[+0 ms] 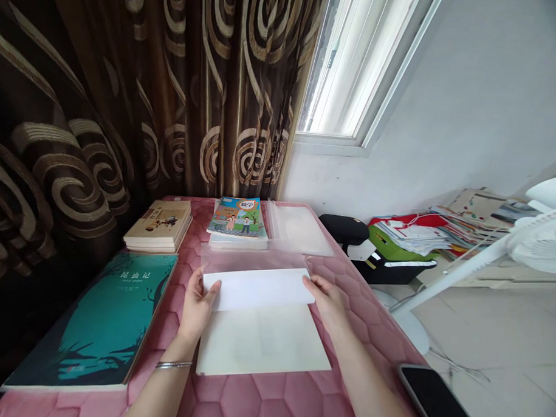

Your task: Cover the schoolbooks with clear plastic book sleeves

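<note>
My left hand [200, 303] pinches the left end of a white paper strip [257, 288], thumb on top. At the strip's other end my right hand [325, 298] grips it the same way. A clear plastic sheet [252, 258] spreads out from the strip's far side toward the stacked books. Beneath the strip, flat on the pink quilted cover, lies a cream rectangle [264, 343], perhaps a book or a sheet; its far part is hidden. To the left of my left hand rests a large teal book [113, 317].
A stack of tan books [159, 225] stands at the back left, with a colourful textbook [237, 217] on another pile beside it. More clear plastic sheets [301, 229] lie farther right. A phone [430, 392] sits at the right edge; a white fan [462, 272] stands beyond.
</note>
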Motion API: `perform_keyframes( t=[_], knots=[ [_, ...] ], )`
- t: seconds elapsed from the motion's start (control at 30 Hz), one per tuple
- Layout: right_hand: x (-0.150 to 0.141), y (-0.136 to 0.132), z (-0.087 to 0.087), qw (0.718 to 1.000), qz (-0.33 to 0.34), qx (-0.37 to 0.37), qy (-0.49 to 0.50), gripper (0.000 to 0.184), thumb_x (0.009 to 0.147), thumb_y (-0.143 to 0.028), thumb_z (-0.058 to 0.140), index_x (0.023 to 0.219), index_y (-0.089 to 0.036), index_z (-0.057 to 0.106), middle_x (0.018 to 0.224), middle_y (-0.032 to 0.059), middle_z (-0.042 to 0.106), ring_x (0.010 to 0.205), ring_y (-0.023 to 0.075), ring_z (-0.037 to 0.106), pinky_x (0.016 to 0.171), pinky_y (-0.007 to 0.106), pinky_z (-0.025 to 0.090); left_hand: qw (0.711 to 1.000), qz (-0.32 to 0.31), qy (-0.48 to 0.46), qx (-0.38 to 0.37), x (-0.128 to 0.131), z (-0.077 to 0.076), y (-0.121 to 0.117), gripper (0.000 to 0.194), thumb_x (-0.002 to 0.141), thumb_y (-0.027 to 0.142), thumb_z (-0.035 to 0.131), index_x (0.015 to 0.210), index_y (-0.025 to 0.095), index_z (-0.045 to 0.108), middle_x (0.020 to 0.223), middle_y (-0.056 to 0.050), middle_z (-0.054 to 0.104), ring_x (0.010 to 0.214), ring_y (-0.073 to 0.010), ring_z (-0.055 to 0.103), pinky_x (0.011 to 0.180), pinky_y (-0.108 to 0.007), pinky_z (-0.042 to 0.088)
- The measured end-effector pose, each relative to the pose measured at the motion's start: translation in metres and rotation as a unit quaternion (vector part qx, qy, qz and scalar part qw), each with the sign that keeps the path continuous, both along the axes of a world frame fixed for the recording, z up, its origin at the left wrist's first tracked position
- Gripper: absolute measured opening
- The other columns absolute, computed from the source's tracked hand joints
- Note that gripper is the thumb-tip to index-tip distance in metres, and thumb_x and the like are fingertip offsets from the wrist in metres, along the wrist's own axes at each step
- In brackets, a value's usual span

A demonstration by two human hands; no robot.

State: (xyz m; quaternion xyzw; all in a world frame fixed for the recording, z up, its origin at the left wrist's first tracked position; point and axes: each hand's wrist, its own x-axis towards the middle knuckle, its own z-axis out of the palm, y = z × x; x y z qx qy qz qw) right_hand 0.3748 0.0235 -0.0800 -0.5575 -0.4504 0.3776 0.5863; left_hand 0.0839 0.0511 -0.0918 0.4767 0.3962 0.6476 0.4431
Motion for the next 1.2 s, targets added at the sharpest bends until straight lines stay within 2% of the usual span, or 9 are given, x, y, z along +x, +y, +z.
perform_keyframes(
  t=[0.27,0.47,0.73,0.87,1.03,1.1,1.2],
  knots=[
    [-0.001,0.003,-0.002,0.998,-0.024,-0.024,-0.052,0.036,0.07,-0.056,0.066,0.061,-0.022,0.057,0.058,-0.0018,0.055,0.057,0.016,0.048,0.051,0.026,0.037,1.0,0.006,0.015,-0.011,-0.001,0.0,-0.001,0.059,0.074,0.038,0.072,0.126,0.021,0.051,0.123,-0.009,0.061,0.119,-0.0232,0.054,0.104,-0.038,0.039],
    [0.004,-0.001,0.005,0.998,0.021,-0.042,-0.044,0.038,0.069,-0.058,0.065,0.062,-0.022,0.057,0.064,0.0008,0.059,0.064,0.0191,0.053,0.056,0.028,0.041,1.0,0.001,0.007,-0.018,0.001,0.002,-0.001,0.059,0.074,0.038,0.072,0.125,0.021,0.05,0.123,-0.009,0.061,0.118,-0.0227,0.055,0.103,-0.038,0.04],
    [-0.003,0.0,0.002,0.986,-0.04,-0.02,-0.158,0.046,0.075,-0.061,0.058,0.055,-0.022,0.042,0.052,-0.0046,0.042,0.053,0.0134,0.04,0.051,0.025,0.031,0.999,0.003,-0.007,-0.04,0.0,0.002,-0.002,0.062,0.071,0.04,0.074,0.124,0.02,0.05,0.119,-0.01,0.062,0.113,-0.0232,0.058,0.098,-0.037,0.044],
    [-0.001,-0.002,0.008,0.986,-0.022,-0.036,-0.159,0.042,0.076,-0.061,0.056,0.06,-0.022,0.05,0.056,-0.0025,0.051,0.057,0.016,0.047,0.053,0.026,0.036,0.999,0.002,-0.014,-0.039,0.0,0.002,-0.001,0.062,0.071,0.04,0.074,0.125,0.02,0.049,0.119,-0.01,0.062,0.112,-0.023,0.058,0.098,-0.038,0.043],
    [0.002,-0.011,0.026,0.989,0.011,-0.075,-0.126,0.028,0.072,-0.051,0.063,0.069,-0.023,0.065,0.074,0.0012,0.068,0.073,0.0219,0.06,0.064,0.028,0.044,0.999,-0.004,-0.017,-0.03,0.001,0.002,0.0,0.059,0.072,0.038,0.073,0.123,0.021,0.05,0.117,-0.009,0.063,0.11,-0.022,0.059,0.098,-0.037,0.043],
    [0.003,-0.011,0.026,0.991,0.012,-0.076,-0.114,0.028,0.071,-0.05,0.064,0.07,-0.023,0.067,0.075,0.0015,0.069,0.074,0.0222,0.061,0.065,0.028,0.045,0.999,-0.001,-0.016,-0.029,0.0,0.003,0.001,0.059,0.072,0.039,0.074,0.122,0.021,0.051,0.116,-0.008,0.064,0.109,-0.0217,0.059,0.097,-0.036,0.043],
    [0.002,-0.006,0.015,0.993,0.01,-0.055,-0.1,0.033,0.071,-0.055,0.064,0.071,-0.022,0.066,0.071,0.0007,0.066,0.071,0.0208,0.059,0.065,0.029,0.044,0.999,0.005,-0.004,-0.034,0.0,0.003,0.0,0.058,0.071,0.042,0.073,0.12,0.02,0.05,0.116,-0.009,0.063,0.109,-0.0217,0.059,0.096,-0.036,0.043]
  ],
)
